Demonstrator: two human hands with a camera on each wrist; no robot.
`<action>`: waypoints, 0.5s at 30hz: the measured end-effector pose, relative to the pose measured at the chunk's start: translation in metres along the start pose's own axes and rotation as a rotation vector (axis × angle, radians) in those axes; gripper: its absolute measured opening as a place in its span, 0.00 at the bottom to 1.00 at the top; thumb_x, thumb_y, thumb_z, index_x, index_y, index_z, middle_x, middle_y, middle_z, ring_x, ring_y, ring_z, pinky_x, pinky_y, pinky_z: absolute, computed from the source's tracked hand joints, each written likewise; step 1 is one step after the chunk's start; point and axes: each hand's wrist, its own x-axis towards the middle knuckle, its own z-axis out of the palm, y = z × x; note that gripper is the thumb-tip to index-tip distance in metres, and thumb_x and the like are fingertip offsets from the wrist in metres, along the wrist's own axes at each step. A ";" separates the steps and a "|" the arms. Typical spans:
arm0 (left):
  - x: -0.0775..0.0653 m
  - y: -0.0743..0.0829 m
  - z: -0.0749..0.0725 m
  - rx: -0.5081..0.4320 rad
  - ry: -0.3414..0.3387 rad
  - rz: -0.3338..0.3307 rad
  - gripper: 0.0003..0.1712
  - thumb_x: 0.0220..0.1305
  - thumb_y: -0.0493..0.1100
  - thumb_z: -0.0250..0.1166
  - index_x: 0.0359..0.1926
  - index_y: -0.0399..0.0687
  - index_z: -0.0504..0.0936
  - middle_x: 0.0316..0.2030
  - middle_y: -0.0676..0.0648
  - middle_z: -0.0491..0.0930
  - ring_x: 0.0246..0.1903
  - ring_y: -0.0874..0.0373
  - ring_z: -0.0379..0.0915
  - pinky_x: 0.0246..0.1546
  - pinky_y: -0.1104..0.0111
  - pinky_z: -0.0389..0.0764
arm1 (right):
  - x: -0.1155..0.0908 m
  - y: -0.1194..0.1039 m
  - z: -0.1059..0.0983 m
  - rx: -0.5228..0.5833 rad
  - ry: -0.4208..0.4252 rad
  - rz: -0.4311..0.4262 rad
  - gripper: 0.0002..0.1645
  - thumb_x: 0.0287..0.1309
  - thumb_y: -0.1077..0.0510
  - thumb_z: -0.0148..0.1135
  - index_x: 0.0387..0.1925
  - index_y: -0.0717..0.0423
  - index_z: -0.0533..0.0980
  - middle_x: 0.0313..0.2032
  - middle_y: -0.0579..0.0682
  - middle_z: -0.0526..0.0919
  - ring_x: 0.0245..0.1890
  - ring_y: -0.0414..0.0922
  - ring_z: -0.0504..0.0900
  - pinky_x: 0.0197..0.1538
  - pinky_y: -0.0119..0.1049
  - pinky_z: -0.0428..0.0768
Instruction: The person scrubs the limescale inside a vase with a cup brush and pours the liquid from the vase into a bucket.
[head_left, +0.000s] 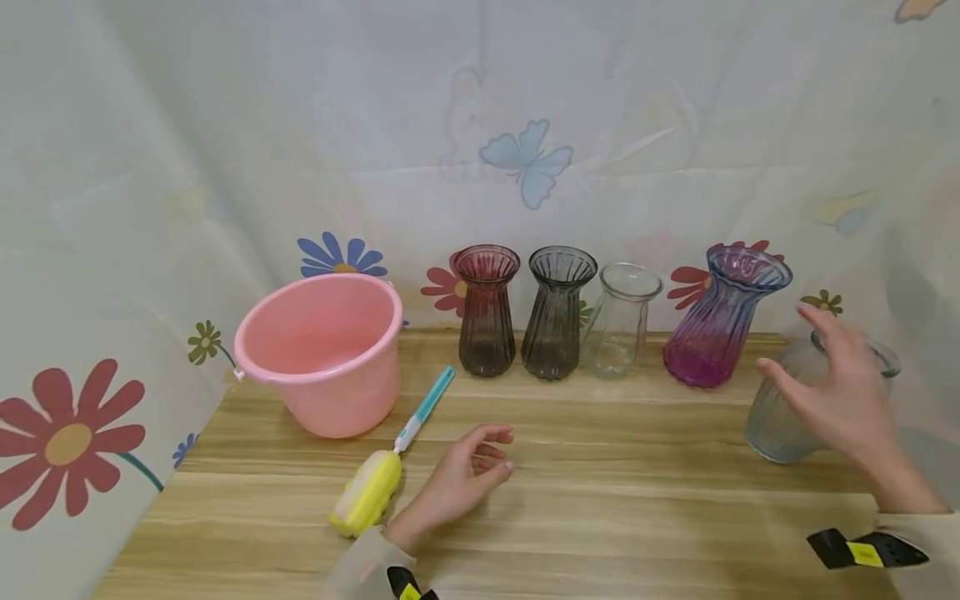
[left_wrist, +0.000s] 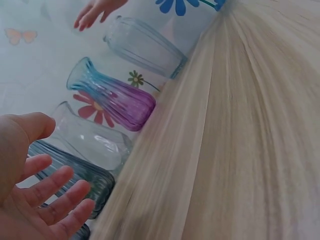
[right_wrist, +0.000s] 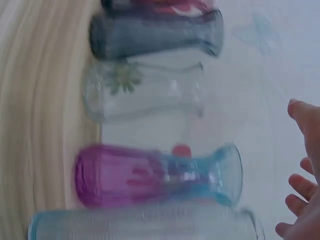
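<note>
On the table [head_left: 600, 492] are five vases [head_left: 617, 333], one brush [head_left: 375, 483], one bucket [head_left: 341, 404]

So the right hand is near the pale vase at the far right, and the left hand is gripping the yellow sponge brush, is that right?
Not quite: the left hand holds nothing. The head view shows the yellow sponge brush lying on the wooden table beside it. The right hand is indeed near the pale vase at the far right.
</note>
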 end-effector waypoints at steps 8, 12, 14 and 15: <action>0.005 -0.003 0.004 -0.005 -0.007 0.017 0.23 0.58 0.35 0.61 0.56 0.43 0.71 0.50 0.44 0.76 0.47 0.42 0.74 0.47 0.61 0.76 | -0.018 0.043 -0.027 0.048 -0.016 0.291 0.56 0.56 0.53 0.57 0.71 0.55 0.30 0.70 0.64 0.33 0.69 0.64 0.33 0.63 0.66 0.37; 0.011 -0.007 0.011 -0.016 -0.015 0.028 0.24 0.59 0.35 0.61 0.57 0.43 0.70 0.51 0.43 0.75 0.48 0.42 0.73 0.48 0.61 0.76 | -0.028 0.070 -0.023 0.118 -0.053 0.354 0.58 0.57 0.53 0.56 0.69 0.51 0.23 0.69 0.63 0.25 0.68 0.63 0.28 0.62 0.65 0.35; 0.017 -0.012 0.017 -0.024 -0.018 0.029 0.23 0.59 0.36 0.61 0.57 0.45 0.71 0.51 0.42 0.75 0.48 0.43 0.74 0.48 0.62 0.76 | -0.032 0.092 -0.019 0.185 -0.101 0.378 0.59 0.58 0.54 0.55 0.67 0.46 0.19 0.68 0.59 0.20 0.67 0.61 0.24 0.62 0.65 0.34; 0.020 -0.016 0.019 -0.027 -0.023 0.031 0.23 0.59 0.37 0.61 0.57 0.46 0.71 0.52 0.42 0.75 0.48 0.44 0.74 0.48 0.63 0.76 | -0.036 0.107 -0.015 0.197 -0.116 0.388 0.59 0.59 0.54 0.55 0.67 0.42 0.18 0.69 0.55 0.20 0.68 0.57 0.24 0.65 0.58 0.34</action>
